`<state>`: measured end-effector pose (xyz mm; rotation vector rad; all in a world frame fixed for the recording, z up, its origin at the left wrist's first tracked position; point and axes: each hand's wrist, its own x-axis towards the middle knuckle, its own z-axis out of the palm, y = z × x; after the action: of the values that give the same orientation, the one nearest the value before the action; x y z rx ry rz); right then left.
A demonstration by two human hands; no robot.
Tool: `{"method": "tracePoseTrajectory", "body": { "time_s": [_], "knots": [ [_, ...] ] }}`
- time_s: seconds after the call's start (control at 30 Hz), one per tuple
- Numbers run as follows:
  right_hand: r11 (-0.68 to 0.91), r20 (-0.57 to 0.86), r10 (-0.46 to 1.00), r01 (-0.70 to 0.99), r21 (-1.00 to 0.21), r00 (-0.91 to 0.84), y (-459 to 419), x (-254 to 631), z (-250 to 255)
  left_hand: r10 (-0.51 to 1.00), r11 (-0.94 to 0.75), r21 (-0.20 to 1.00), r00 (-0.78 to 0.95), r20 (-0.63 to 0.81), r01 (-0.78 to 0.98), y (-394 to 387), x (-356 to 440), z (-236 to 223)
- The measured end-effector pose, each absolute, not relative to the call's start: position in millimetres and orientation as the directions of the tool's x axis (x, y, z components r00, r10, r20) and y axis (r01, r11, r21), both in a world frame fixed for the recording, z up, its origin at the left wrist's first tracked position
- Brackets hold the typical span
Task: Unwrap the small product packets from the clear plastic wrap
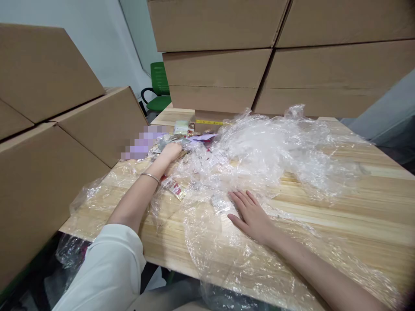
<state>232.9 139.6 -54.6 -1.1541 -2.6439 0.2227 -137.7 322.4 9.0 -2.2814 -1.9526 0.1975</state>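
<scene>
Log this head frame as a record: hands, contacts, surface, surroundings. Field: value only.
left hand: at pile of small packets; fingertips hidden, grip unclear
right hand: open, palm down on clear plastic film
loose item: red-and-gold packet near the left wrist
surface: wooden table, much of it under film
surroundings: cardboard boxes stacked at left and beyond the table; green chair between the stacks

Across the wooden table [382,201], the person's left hand [171,151] reaches in among a clutter of small packets [181,127], its fingertips hidden from me. The right hand [251,216] lies nearer, fingers spread on crumpled clear plastic [272,147]; cardboard boxes [217,71] and a green chair [159,80] stand beyond.
</scene>
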Motion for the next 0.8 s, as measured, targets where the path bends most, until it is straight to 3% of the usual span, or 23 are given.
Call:
{"method": "tracePoseTrajectory", "body": {
  "time_s": [0.13,0.3,0.37,0.5,0.67,0.8],
  "knots": [
    [0.671,0.157,0.740,0.702,-0.240,-0.654,140,233,-54,0.989,-0.119,-0.193,0.132,0.059,0.974,315,-136,15],
    [0.677,0.162,0.735,0.699,-0.230,-0.659,141,233,-56,0.966,-0.025,-0.181,0.070,0.250,0.983,285,-142,51],
    [0.674,0.150,0.737,0.703,-0.227,-0.659,141,233,-55,0.926,0.042,-0.131,0.011,0.378,0.991,269,-143,70],
    [0.663,0.131,0.746,0.709,-0.241,-0.653,141,233,-54,0.763,0.076,0.078,-0.108,0.637,0.994,231,-139,105],
    [0.650,0.163,0.755,0.695,-0.308,-0.635,143,230,-53,0.569,-0.145,0.176,-0.063,0.820,0.974,171,-111,135],
    [0.583,0.243,0.802,0.630,-0.513,-0.545,148,241,-36,0.470,-0.411,0.124,0.093,0.878,0.903,126,-59,137]
  ]
}}
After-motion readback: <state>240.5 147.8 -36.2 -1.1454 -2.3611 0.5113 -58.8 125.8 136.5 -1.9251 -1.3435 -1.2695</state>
